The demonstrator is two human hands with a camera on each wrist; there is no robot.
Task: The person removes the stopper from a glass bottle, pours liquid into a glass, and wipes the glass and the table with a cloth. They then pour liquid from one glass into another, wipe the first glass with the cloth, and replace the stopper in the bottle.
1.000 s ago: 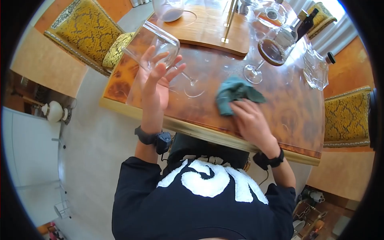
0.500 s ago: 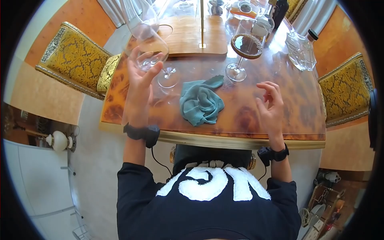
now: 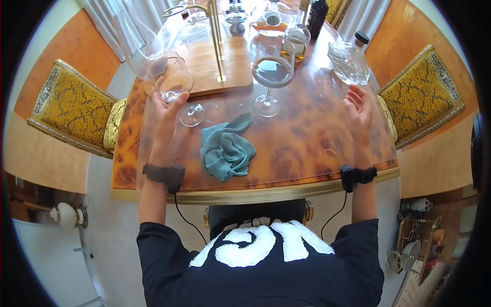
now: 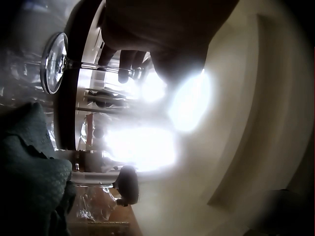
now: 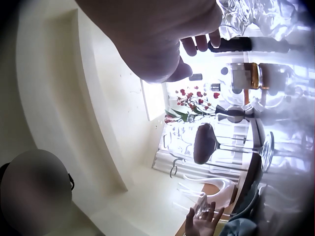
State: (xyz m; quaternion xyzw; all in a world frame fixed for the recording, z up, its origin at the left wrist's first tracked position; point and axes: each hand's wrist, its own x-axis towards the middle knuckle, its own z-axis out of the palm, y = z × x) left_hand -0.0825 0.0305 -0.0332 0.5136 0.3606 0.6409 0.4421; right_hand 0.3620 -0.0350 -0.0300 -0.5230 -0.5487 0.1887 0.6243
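My left hand is raised at the table's left side, fingers loosely bent and apart. It overlaps the bowl of a stemmed wine glass, whose foot stands on the table; no firm grip shows. In the left wrist view the fingers hang close to the glass stem. My right hand hovers over the table's right side, fingers relaxed and holding nothing, just short of a cut-glass decanter with a black stopper. Between the hands a crumpled teal cloth lies near the front edge.
A wine glass of dark liquid stands behind the cloth. Farther back are a wooden board with a brass stand, a tall clear decanter and several bottles. Patterned chairs flank the glossy table.
My right hand has let go of the teal cloth and moved right, rising off the table. The left hand stays by the empty wine glass. The head view has shifted.
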